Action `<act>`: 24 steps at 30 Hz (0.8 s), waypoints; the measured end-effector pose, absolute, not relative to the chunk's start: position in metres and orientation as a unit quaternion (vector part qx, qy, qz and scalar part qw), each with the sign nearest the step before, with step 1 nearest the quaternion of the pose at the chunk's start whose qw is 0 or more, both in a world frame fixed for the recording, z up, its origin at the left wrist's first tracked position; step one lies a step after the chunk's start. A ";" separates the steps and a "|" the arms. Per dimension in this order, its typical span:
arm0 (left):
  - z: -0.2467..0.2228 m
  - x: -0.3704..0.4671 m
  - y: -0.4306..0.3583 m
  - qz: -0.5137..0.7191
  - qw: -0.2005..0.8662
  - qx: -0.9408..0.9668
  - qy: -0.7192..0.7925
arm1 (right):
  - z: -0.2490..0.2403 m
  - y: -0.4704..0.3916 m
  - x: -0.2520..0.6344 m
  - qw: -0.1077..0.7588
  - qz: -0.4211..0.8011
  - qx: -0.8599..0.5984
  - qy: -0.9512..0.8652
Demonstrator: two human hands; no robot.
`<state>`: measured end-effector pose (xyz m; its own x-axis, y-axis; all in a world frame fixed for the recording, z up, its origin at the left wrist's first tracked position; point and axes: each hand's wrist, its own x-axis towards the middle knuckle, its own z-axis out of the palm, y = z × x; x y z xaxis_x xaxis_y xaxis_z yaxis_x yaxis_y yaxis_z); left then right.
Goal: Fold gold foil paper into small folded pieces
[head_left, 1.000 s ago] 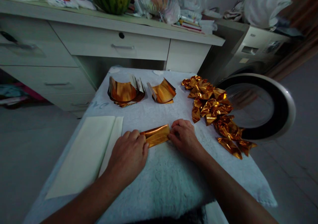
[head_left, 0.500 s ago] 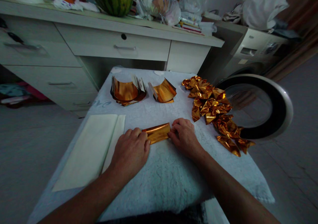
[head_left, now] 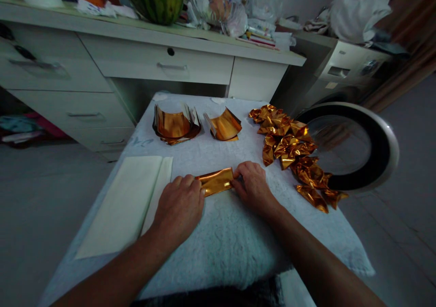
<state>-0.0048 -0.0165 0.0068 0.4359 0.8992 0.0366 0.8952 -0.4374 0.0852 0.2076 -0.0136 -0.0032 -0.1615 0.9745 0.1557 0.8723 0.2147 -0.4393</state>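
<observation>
The left hand (head_left: pixel 180 203) had its grip clamped on one end of the copper-coloured foil strip (head_left: pixel 218 182) on the cloth-covered worktop (head_left: pixel 238 248), while the right hand (head_left: pixel 252 184), partly hidden underneath, seemed to pinch the other end in its grip.

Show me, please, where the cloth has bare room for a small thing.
Bare cloth shows between the strip and the two stacks, and on the strip's near side, between the forearms. The cloth's right edge is crowded with foil pieces; paper covers much of the left.
</observation>
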 end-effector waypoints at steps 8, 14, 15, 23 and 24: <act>0.004 -0.004 -0.016 0.035 0.003 0.850 0.526 | 0.000 -0.016 0.203 0.182 0.101 -0.544 -0.813; 0.007 -0.002 -0.017 0.031 0.006 0.848 0.528 | 0.011 -0.019 0.197 0.120 0.085 -0.511 -0.847; 0.007 -0.002 -0.017 0.033 0.005 0.849 0.527 | 0.013 -0.019 0.194 0.109 0.079 -0.519 -0.844; 0.002 -0.008 -0.016 0.052 0.026 0.850 0.523 | 0.014 -0.021 0.174 0.101 0.065 -0.588 -0.800; 0.002 -0.010 -0.015 0.061 0.039 0.850 0.522 | 0.013 -0.020 0.175 0.106 0.067 -0.588 -0.799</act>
<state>-0.0095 -0.0155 0.0019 0.4483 0.8917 0.0620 0.8822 -0.4525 0.1299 0.1747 -0.0203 0.0126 -0.2864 0.9537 0.0914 0.9253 0.3001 -0.2318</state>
